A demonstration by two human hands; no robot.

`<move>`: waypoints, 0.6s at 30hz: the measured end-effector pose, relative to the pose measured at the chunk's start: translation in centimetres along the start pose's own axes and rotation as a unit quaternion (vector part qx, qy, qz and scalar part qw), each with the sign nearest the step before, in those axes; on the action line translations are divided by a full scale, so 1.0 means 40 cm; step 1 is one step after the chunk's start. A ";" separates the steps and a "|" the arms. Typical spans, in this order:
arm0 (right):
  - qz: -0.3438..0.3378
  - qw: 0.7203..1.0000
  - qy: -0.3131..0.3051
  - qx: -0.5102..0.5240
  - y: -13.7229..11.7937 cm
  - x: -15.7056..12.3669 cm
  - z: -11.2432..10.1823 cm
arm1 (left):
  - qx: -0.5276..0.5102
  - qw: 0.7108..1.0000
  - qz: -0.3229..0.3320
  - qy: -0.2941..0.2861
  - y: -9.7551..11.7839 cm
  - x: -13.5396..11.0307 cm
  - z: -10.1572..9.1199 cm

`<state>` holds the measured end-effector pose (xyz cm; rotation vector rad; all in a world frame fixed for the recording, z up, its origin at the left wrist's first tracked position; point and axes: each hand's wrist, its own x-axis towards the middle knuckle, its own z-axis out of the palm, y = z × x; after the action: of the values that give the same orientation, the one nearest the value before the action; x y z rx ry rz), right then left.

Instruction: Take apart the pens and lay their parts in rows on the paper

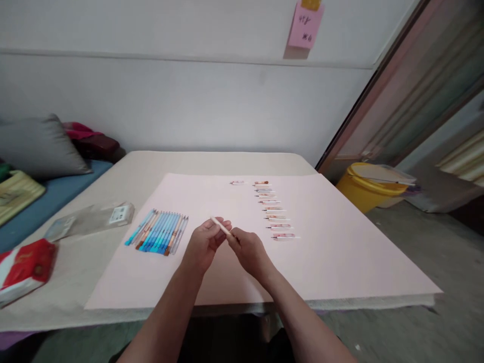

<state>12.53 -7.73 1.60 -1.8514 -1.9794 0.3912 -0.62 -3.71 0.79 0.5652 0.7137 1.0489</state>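
Observation:
A slim cream-coloured pen (220, 225) is held between both hands, above the pink sheet (227, 287). My left hand (202, 244) pinches it by the upper part, with thumb and fingers around it. The lower end is in my right hand (249, 249), whose fingers are curled and cover that end. To the left of my hands lies a row of pen barrels (161, 232) in blue, brown and clear tones. On the right, a column of short pen parts (283, 236) with pink patterns and thin white tubes lies side by side. One similar part (237, 182) lies apart near the far edge.
Clear plastic packaging (88, 222) and a red-and-white packet (28, 267) lie on the cream table cover at left. A grey cushion (41, 146) rests on a blue seat. To the right stands a yellow bin (359, 186). A pink note (305, 25) hangs on the wall.

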 end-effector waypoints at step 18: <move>0.021 0.999 0.005 -0.048 0.020 0.016 0.021 | 0.019 0.999 0.011 0.050 -0.014 0.027 -0.009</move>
<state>12.82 -6.97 0.56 -1.9523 -1.9872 0.3031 -0.23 -2.91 -0.12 0.5575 0.8179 1.0928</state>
